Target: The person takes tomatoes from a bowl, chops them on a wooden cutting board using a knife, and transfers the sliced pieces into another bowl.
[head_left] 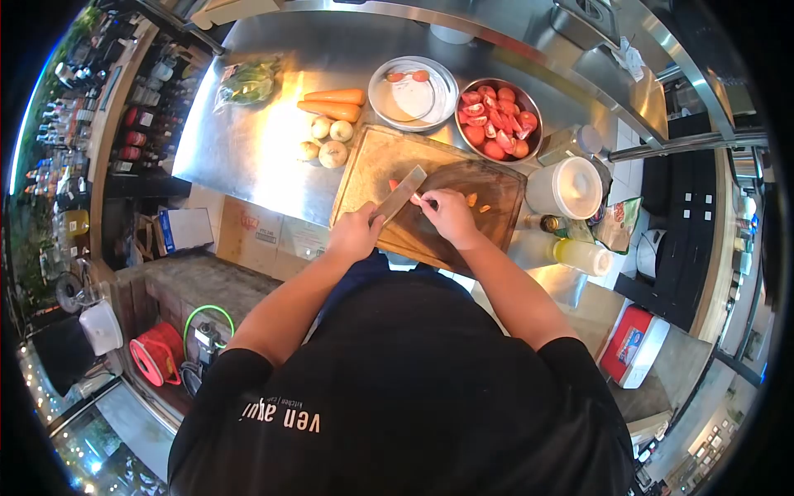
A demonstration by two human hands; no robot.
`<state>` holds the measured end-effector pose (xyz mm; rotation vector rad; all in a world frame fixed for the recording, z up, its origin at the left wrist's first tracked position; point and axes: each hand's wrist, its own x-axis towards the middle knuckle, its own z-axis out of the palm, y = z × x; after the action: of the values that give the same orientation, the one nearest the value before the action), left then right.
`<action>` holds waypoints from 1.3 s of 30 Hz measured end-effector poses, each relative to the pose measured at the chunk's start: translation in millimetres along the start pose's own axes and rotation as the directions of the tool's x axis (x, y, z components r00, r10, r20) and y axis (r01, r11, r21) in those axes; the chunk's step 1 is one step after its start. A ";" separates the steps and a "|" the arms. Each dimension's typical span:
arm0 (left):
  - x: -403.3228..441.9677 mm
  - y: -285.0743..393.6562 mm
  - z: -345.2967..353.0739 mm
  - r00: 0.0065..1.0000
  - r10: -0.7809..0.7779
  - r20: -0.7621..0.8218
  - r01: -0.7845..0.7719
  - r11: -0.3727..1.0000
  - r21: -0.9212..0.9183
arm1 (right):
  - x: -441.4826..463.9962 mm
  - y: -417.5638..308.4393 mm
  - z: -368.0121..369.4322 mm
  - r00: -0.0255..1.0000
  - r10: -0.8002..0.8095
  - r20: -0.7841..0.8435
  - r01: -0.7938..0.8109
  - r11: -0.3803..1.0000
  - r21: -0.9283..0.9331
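Observation:
My left hand is closed round the handle of a knife, whose broad blade points up and to the right over a wooden cutting board. Just right of the blade, my right hand pinches a small pale piece that is too small to name. A bit of red shows beside the blade on its far side. Small orange pieces lie on the dark wet part of the board, right of my right hand. Beyond the board, a metal bowl holds cut tomatoes.
Carrots, onions and bagged greens lie left beyond the board. A round metal pan stands behind it. A white-lidded tub and a squeeze bottle stand to the right.

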<state>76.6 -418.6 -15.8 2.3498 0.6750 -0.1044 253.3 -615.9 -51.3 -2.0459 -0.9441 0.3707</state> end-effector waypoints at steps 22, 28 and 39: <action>-29.1 -38.3 -21.7 0.950 0.098 0.297 -0.094 0.995 -0.029 | -10.3 13.6 11.3 0.995 0.054 -0.088 -0.056 0.998 -0.021; -51.4 -59.8 -32.5 0.950 0.009 0.312 -0.020 0.999 0.033 | -1.3 -1.2 -2.9 0.973 0.014 -0.228 -0.043 0.992 -0.122; -47.8 -73.7 -60.5 0.985 -0.040 0.166 0.061 0.990 -0.124 | -7.3 6.1 -42.9 0.998 -0.048 0.041 0.063 0.811 -0.582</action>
<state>-7.5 -354.6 -1.5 2.1736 0.6421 -0.2650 275.1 -647.8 -30.5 -2.5620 -1.2427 0.0664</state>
